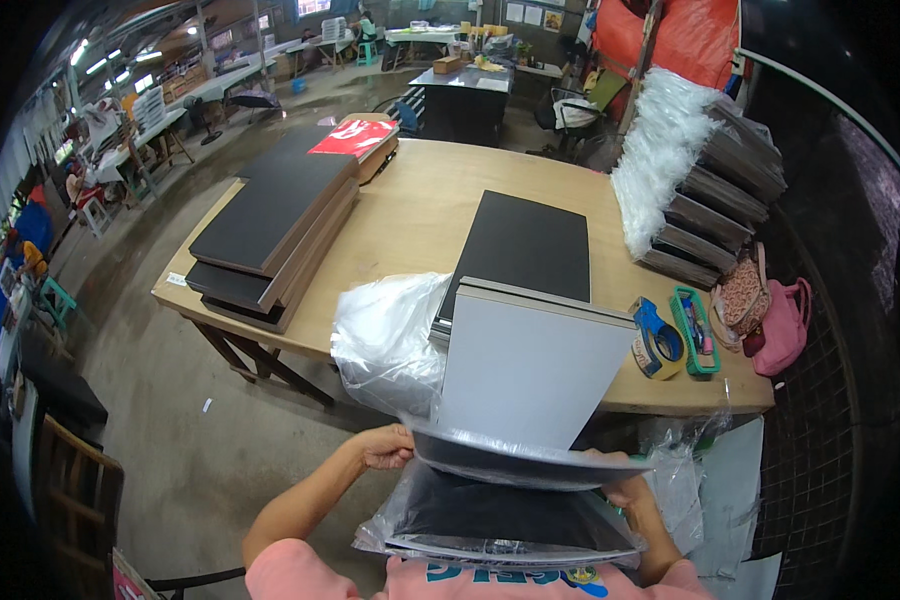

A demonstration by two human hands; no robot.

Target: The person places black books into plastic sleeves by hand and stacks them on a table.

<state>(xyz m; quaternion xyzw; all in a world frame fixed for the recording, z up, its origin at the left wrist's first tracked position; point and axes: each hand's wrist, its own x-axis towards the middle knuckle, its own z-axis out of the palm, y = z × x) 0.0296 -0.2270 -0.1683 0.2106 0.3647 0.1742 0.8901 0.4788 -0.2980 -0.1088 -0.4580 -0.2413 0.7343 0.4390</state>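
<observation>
Close to my body, a clear plastic bag (380, 528) lies around a flat black board (510, 520). A dark panel with a pale edge (530, 462) stands just above it; whether it is part of the same board I cannot tell. My left hand (387, 447) is closed, pinching the left corner of the bag and panel. My right hand (625, 488) is at the right end, its fingers mostly hidden behind the panel. Beyond them, a large light grey board (530, 370) leans against the table edge, in front of a black board stack (525, 240). Loose clear plastic bags (390, 335) hang over the edge beside it.
Stacked black boards (275, 205) cover the left of the wooden table (410, 215). On the right are a tape dispenser (657, 340), a green basket (695, 330) of pens, a pink bag (782, 325) and plastic-wrapped boards (710, 215). Other people sit at far-left tables.
</observation>
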